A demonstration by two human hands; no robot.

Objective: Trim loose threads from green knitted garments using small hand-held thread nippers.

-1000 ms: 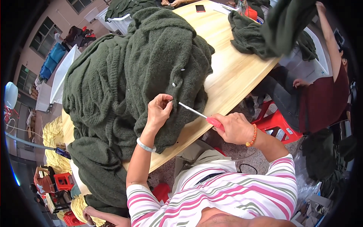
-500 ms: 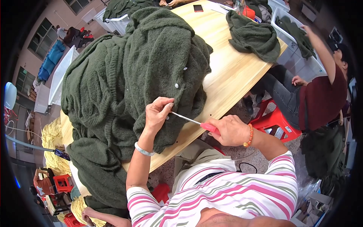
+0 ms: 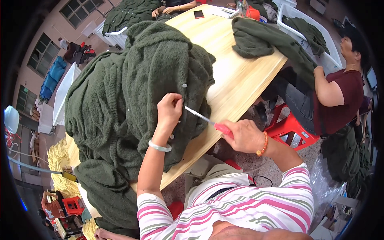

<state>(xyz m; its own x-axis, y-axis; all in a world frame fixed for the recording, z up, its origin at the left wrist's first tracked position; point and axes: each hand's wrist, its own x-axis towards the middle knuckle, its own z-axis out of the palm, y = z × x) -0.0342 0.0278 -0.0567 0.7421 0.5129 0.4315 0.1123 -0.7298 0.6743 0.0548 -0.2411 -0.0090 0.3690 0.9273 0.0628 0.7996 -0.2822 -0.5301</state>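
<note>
A dark green knitted garment (image 3: 138,76) lies in a large heap over the table, with small shiny buttons along one edge. One button (image 3: 184,85) shows above my left hand (image 3: 169,112), and another button (image 3: 172,137) below it. The fingers of that hand are closed in a pinch on the edge of the knit; what exactly lies under the fingertips is hidden. In my right hand (image 3: 245,137) is a slim screwdriver-like tool (image 3: 223,129) with a pink handle and a thin metal shaft. Its tip points at the knit just beside my left fingertips.
The pale wooden table (image 3: 224,76) carries a phone (image 3: 199,15) and another green garment (image 3: 252,40) at its far right. A co-worker (image 3: 340,92) sits on a red stool (image 3: 294,130) at the right, beside a white bin (image 3: 334,60). Yellow cloth (image 3: 60,168) is piled at the left.
My left hand has moved up along the buttoned edge, and the tool's tip has followed. The co-worker has drawn the other green garment partly off the table's right edge.
</note>
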